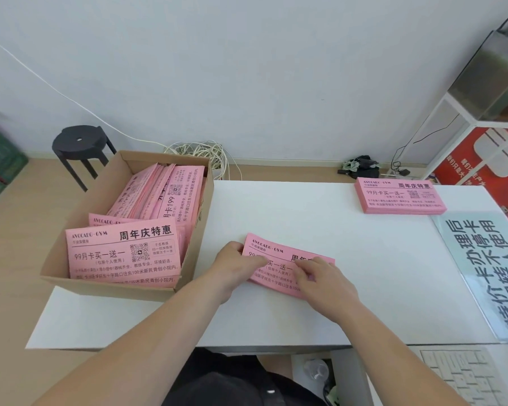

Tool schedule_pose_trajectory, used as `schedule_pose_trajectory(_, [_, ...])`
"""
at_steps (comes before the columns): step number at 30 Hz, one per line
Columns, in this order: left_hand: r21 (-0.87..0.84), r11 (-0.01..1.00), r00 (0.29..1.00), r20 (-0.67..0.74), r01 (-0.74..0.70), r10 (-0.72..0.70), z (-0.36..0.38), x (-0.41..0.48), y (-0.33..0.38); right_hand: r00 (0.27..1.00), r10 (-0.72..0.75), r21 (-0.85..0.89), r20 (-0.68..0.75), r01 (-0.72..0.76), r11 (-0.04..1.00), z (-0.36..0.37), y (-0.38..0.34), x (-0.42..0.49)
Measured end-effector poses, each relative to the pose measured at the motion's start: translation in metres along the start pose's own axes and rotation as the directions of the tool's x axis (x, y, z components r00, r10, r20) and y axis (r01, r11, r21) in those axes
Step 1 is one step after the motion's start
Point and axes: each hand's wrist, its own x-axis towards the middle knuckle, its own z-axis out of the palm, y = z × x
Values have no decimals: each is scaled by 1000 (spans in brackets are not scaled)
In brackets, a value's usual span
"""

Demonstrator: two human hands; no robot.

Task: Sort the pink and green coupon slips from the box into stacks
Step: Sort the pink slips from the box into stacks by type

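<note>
Two pink stacks lie on the table point(305, 218): the far stack point(399, 197) at the right back corner, the near stack point(276, 252) by the front edge. The left hand point(235, 265) grips the near stack's end, and the right hand point(323, 282) seems to pinch its top. One box point(106, 290) at the left edge holds more slips point(123, 253), which read "AVOCADO GYM".

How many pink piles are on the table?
2. The near pile lies under the left hand and right hand; the far pile sits back right on the table. More slips fill the box.
</note>
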Motion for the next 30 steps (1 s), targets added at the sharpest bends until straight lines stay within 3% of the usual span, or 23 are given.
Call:
schedule_pose_trajectory(6, [174,985,992,-123,18,3,3,6,4,1000,-18,56,-1,18,998,0,5,3])
schedule_pose_trajectory(12, [99,989,992,-44,-111,116,13,-5,7,999,-32,41,-13,33,999,4,6,2])
schedule_pose_trajectory(17, [-65,973,975,-38,-220,218,27,-18,-1,999,-44,32,-27,45,998,4,6,2])
schedule_pose_trajectory(20, [-125,969,977,-35,-215,212,23,-16,-3,998,-53,37,-27,54,998,4,6,1])
schedule_pose_trajectory(25, [10,977,977,-12,-215,215,7,-6,5,998,-55,14,-3,55,998,1,5,-4])
schedule_pose_trajectory(27, [75,956,958,-11,-284,285,4,-6,5,999,-32,110,-30,35,993,1,8,-6])
schedule_pose_trajectory(30, [94,916,921,9,-389,390,-3,-14,-3,954,87,391,-286,34,920,2,19,-14])
